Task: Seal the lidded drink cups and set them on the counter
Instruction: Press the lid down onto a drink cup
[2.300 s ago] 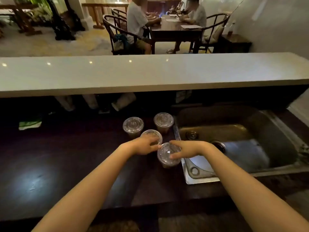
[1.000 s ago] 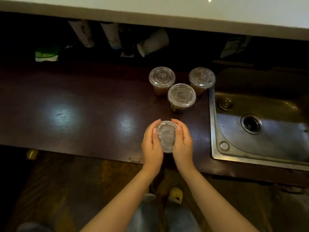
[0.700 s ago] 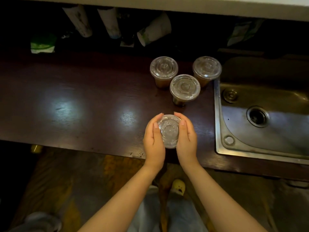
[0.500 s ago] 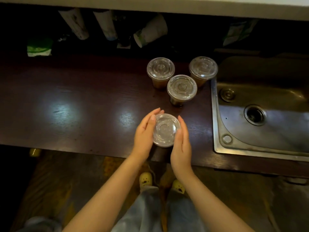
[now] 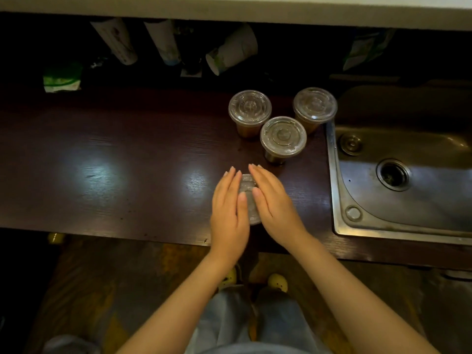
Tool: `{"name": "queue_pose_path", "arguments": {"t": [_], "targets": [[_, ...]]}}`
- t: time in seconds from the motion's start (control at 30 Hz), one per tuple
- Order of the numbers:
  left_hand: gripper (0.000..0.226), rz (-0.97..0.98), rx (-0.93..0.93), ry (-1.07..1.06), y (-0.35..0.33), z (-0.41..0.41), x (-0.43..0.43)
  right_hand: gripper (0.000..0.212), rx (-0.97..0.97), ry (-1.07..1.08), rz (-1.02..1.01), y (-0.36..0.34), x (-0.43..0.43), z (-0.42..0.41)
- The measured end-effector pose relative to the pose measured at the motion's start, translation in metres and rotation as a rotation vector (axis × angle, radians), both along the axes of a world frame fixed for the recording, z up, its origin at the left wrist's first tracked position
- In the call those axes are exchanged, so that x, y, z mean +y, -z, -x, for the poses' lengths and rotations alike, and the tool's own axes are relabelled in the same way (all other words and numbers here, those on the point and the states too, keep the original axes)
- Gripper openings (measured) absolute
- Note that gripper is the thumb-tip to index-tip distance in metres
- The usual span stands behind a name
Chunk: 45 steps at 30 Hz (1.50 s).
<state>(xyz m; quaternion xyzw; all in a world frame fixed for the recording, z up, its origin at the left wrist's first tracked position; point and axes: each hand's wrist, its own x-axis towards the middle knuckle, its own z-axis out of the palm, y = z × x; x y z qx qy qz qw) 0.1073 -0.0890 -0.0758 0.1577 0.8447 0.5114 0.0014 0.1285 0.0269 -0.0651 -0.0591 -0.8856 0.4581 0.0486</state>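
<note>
1. Near cup (image 5: 247, 185) stands upright on the dark desk (image 5: 127, 162), close to its front edge. Only a strip of its clear lid shows between the hands
2. Left hand (image 5: 229, 208): fingers straight and together, palm down, laid flat over the left half of the lid. It grips nothing and only presses
3. Right hand (image 5: 274, 203): same posture over the right half, fingers straight, nothing gripped. The two thumbs lie side by side across the lid's middle
4. Judgement: the step in hand is pressing the lid down to seat it. Whether the rim has snapped home all round cannot be told, as the palms cover it
5. Three more lidded cups stand further back, holding brown drink: back-left cup (image 5: 249, 108), middle cup (image 5: 283, 136), back-right cup (image 5: 315, 105). The last is just beside the sink (image 5: 332, 175)
6. Handling, as a judgement: thin clear plastic, light in itself but weighted by liquid. The wall will likely flex and the lid lift if squeezed, and it may be slick. Best hold: round the upper wall just under the lid rim, gently, never by the lid alone
7. Pale ledge (image 5: 229, 6) runs along the top, well apart from the cups
</note>
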Motion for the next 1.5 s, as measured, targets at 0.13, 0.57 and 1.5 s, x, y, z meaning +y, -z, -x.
{"name": "queue_pose_path", "arguments": {"t": [0.13,0.57,1.5], "targets": [[0.047,0.066,0.057,0.006,0.006,0.003,0.001,0.044,0.036,0.004,0.151,0.01,0.002,0.0],[0.044,-0.09,-0.257,0.194,-0.01,0.036,-0.015,0.051,0.08,0.194,0.438,0.014,-0.033,-0.012],[0.06,0.97,0.233,0.048,-0.025,0.021,0.028,0.066,-0.052,-0.238,0.56,0.041,0.022,0.009]]}}
